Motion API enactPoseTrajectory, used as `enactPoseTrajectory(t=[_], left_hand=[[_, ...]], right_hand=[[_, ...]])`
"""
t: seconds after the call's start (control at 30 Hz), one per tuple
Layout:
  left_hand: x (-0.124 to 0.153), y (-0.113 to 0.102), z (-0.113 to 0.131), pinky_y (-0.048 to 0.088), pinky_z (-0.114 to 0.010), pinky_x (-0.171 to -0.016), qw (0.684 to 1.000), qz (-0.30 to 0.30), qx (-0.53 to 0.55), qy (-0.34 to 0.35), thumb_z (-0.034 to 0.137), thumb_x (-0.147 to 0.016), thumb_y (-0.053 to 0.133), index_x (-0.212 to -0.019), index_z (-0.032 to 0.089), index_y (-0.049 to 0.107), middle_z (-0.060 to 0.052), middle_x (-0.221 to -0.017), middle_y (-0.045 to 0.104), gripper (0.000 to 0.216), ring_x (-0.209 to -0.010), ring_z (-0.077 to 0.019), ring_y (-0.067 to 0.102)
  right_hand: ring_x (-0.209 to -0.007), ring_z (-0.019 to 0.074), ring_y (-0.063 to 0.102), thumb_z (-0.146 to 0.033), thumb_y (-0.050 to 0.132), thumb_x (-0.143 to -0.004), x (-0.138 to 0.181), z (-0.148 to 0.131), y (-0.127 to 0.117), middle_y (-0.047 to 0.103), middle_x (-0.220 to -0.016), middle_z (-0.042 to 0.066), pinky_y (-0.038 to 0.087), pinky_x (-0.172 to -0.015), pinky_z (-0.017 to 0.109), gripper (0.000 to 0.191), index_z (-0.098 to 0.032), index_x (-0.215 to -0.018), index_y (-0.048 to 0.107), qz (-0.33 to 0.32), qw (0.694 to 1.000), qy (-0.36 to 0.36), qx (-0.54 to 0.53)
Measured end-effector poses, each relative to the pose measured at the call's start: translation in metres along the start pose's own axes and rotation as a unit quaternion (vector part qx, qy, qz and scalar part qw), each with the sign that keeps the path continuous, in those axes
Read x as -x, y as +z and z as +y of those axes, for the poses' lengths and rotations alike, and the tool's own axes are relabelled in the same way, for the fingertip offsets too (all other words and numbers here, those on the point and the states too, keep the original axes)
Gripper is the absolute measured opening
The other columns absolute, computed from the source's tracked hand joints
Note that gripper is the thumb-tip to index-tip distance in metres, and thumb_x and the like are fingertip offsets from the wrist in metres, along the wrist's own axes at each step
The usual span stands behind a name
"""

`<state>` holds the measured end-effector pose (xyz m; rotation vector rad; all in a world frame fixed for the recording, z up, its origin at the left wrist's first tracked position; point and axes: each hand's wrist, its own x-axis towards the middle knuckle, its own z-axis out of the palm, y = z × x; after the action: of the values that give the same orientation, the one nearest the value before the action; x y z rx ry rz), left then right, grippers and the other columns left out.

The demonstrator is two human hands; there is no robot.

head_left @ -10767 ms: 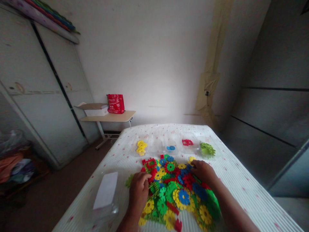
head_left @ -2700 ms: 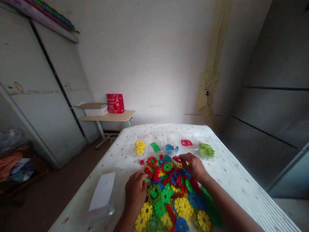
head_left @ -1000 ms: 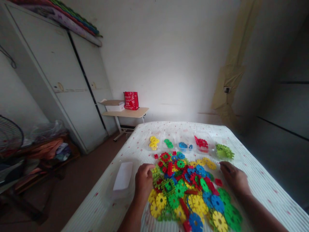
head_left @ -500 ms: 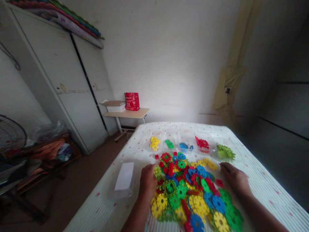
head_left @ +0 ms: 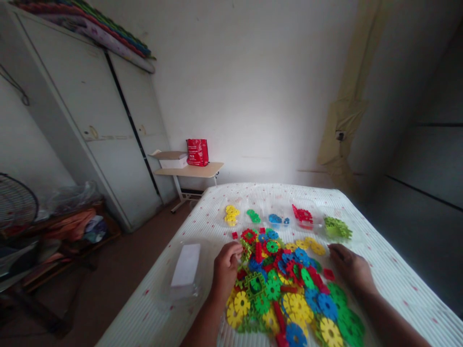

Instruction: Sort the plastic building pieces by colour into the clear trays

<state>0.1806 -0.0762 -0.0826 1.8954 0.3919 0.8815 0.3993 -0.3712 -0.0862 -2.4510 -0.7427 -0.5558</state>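
Observation:
A heap of plastic interlocking pieces (head_left: 273,286) in red, yellow, green and blue lies in front of me, many shaped like notched discs. My left hand (head_left: 226,270) is at the heap's left edge with its fingers curled together. Whatever is in its fingertips, if anything, is hidden. Lime-green notched pieces (head_left: 246,251) lie just right of those fingertips. My right hand (head_left: 352,267) rests at the heap's right side, fingers loosely bent and holding nothing that I can see. Near its fingertips are yellow discs (head_left: 318,248) and a small red square piece (head_left: 329,274).
Clear plastic trays hold sorted yellow pieces (head_left: 231,215), green pieces (head_left: 253,216), blue pieces (head_left: 278,219), red pieces (head_left: 303,214) and lime pieces (head_left: 337,228) behind the heap. A lidded clear box (head_left: 186,265) with a white label stands left, on the striped tablecloth (head_left: 152,299).
My left hand has shifted slightly right and its fingers have curled in over the heap's edge. The lime piece beside it has moved, and a red stick piece nearby has shifted. My right hand stays put.

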Motion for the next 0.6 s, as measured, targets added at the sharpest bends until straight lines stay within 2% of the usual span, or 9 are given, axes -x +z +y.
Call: enactPoseTrajectory(t=[0.07,0.13,0.27,0.43,0.6], left_hand=[[-0.001,-0.005,0.004,0.047,-0.033,-0.088,0.992,0.035,-0.114,0.038,0.004,-0.073,0.039,-0.094,0.019,0.062,-0.006,-0.101,0.063,0.034,-0.096,-0.016,0.058],[-0.001,-0.009,0.007,0.042,-0.036,-0.095,0.97,0.043,-0.236,0.042,0.002,-0.072,0.042,-0.096,0.02,0.063,-0.007,-0.105,0.061,0.036,-0.104,-0.0188,0.053],[0.001,-0.01,0.008,0.039,-0.036,-0.094,0.922,-0.023,-0.385,-0.002,0.004,-0.072,0.047,-0.109,0.017,0.06,-0.009,-0.114,0.059,0.041,-0.106,-0.0226,0.049],[0.001,-0.008,0.009,0.039,-0.03,-0.089,0.909,-0.09,-0.406,-0.005,0.0,-0.071,0.043,-0.106,0.017,0.061,-0.007,-0.099,0.063,0.043,-0.097,-0.02,0.051],[-0.001,-0.007,0.012,0.037,-0.03,-0.09,0.908,-0.071,-0.412,-0.025,0.0,-0.068,0.048,-0.106,0.018,0.061,-0.007,-0.098,0.061,0.045,-0.099,-0.0201,0.05]], right_hand=[[-0.066,0.0205,0.067,-0.04,0.039,-0.077,0.0,0.0,0.0,0.072,-0.077,0.003,0.049,-0.057,0.026,0.034,-0.023,-0.082,0.067,-0.001,1.0,-0.002,-0.005],[-0.068,0.0207,0.067,-0.04,0.039,-0.077,0.0,0.0,0.0,0.072,-0.078,0.004,0.049,-0.057,0.026,0.034,-0.023,-0.083,0.067,-0.003,1.0,0.0,0.002],[-0.067,0.0203,0.067,-0.04,0.038,-0.078,0.0,0.001,0.001,0.072,-0.079,0.004,0.049,-0.057,0.026,0.035,-0.021,-0.086,0.067,-0.014,1.0,-0.002,0.022],[-0.066,0.0196,0.067,-0.039,0.037,-0.079,0.001,0.0,0.0,0.072,-0.078,0.004,0.048,-0.056,0.025,0.035,-0.021,-0.085,0.067,-0.014,1.0,-0.009,0.017],[-0.064,0.0199,0.067,-0.04,0.039,-0.078,0.001,0.002,0.002,0.072,-0.076,0.004,0.048,-0.056,0.025,0.034,-0.021,-0.084,0.067,-0.001,1.0,-0.017,0.016]])
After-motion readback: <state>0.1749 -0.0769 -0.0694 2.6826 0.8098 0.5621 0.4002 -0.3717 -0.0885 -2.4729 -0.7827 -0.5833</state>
